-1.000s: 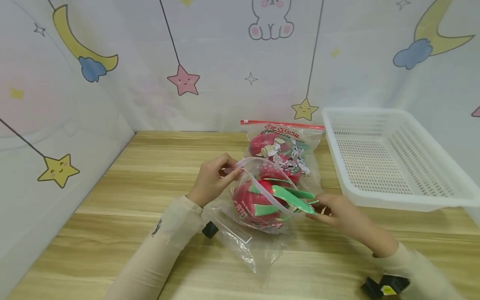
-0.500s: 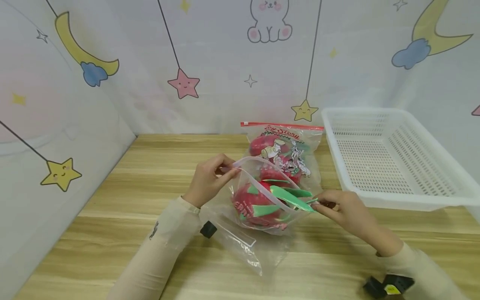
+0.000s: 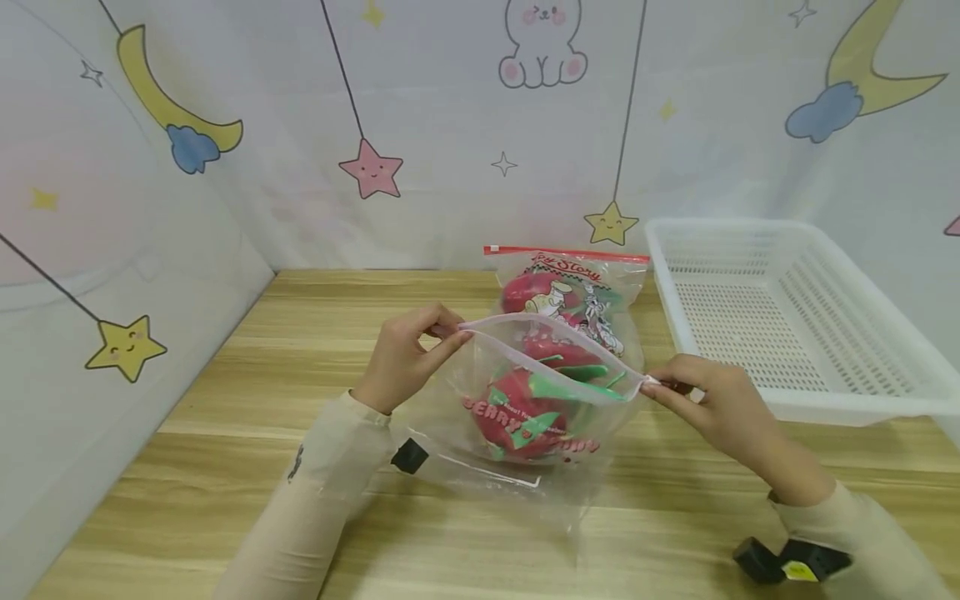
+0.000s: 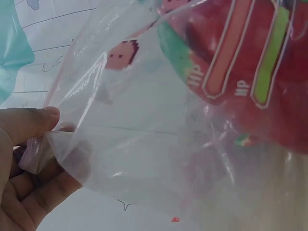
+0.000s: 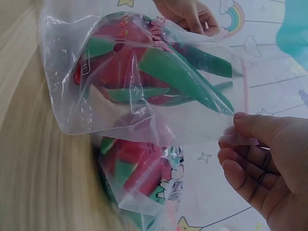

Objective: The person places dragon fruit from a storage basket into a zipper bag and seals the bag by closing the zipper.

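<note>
A clear plastic zip bag (image 3: 450, 417) with a pale pink top edge and pink lettering stands in the middle of the head view. Inside it lies a red dragon fruit (image 3: 513, 412) with green leaf tips. My left hand (image 3: 405, 354) pinches the left corner of the bag's mouth, which gapes a little. At the opposite corner my right hand (image 3: 720, 408) pinches the edge between thumb and fingers. The right wrist view shows the fruit's green tips (image 5: 178, 79) wholly inside the film, just below the mouth.
Behind this bag lies a second clear bag (image 3: 626, 312) with a red slider strip and cartoon print, holding several dragon fruits. A white perforated basket (image 3: 780, 404) stands at the right. A patterned cloth wall (image 3: 442, 100) rises behind the wooden table (image 3: 247, 400).
My right hand has left the green leaf tips and now pinches the bag's right corner, farther right. The dragon fruit sits lower inside, and the mouth is stretched narrower between both hands.
</note>
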Action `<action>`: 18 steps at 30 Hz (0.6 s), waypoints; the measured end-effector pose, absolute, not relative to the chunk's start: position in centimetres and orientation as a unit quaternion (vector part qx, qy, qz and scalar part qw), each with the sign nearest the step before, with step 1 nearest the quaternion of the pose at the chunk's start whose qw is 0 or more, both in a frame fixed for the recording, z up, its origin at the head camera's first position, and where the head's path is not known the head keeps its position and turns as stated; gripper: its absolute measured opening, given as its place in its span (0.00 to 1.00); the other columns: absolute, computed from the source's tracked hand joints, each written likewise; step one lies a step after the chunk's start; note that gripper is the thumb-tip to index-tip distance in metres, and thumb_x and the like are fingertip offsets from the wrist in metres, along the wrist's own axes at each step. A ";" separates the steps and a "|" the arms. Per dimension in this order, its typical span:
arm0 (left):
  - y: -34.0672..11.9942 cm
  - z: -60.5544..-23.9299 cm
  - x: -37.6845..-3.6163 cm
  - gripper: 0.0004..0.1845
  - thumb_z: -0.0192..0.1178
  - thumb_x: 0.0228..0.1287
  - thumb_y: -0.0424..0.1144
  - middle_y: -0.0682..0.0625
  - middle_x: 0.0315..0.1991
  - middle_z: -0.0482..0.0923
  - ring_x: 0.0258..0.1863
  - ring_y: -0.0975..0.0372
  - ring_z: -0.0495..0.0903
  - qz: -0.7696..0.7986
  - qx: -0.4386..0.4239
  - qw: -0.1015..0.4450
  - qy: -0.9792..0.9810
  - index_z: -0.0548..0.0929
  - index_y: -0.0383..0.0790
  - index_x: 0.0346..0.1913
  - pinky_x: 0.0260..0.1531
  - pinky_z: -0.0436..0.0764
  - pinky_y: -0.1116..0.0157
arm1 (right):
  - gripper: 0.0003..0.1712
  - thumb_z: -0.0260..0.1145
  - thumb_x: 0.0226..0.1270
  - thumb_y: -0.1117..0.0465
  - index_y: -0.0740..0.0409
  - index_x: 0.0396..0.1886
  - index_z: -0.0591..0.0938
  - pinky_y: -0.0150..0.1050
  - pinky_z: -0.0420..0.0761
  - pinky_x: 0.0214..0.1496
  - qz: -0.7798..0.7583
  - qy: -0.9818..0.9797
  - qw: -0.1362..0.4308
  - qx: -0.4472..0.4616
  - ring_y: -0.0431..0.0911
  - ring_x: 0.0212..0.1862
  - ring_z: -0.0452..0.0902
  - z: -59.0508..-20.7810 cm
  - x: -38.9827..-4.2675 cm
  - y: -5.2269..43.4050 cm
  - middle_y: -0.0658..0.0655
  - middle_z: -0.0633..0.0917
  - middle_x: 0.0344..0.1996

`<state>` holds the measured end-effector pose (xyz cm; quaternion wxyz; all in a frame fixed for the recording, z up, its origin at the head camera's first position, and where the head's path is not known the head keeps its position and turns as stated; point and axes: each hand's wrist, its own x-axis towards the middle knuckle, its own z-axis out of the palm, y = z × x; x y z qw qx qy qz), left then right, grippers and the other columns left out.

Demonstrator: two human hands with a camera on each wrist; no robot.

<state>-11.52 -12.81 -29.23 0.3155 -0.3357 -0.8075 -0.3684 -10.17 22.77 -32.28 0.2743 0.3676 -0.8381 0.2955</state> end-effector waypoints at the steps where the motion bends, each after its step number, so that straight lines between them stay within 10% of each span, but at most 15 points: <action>1: -12.9 -29.2 -11.5 0.06 0.68 0.54 0.27 0.44 0.28 0.85 0.27 0.59 0.84 -0.362 -0.338 0.321 -0.807 0.80 0.34 0.32 0.30 0.85 0.65 | 0.09 0.74 0.49 0.70 0.52 0.28 0.86 0.20 0.72 0.26 0.295 -0.837 0.277 0.368 0.28 0.26 0.73 -32.1 -10.2 22.8 0.44 0.84 0.23; 18: -13.3 -27.3 -10.5 0.09 0.69 0.49 0.23 0.41 0.29 0.82 0.30 0.57 0.78 -0.378 -0.342 0.374 -0.775 0.78 0.31 0.28 0.36 0.74 0.75 | 0.06 0.73 0.54 0.65 0.52 0.29 0.85 0.17 0.74 0.31 0.292 -0.814 0.339 0.370 0.24 0.29 0.70 -28.7 -10.6 23.7 0.44 0.83 0.25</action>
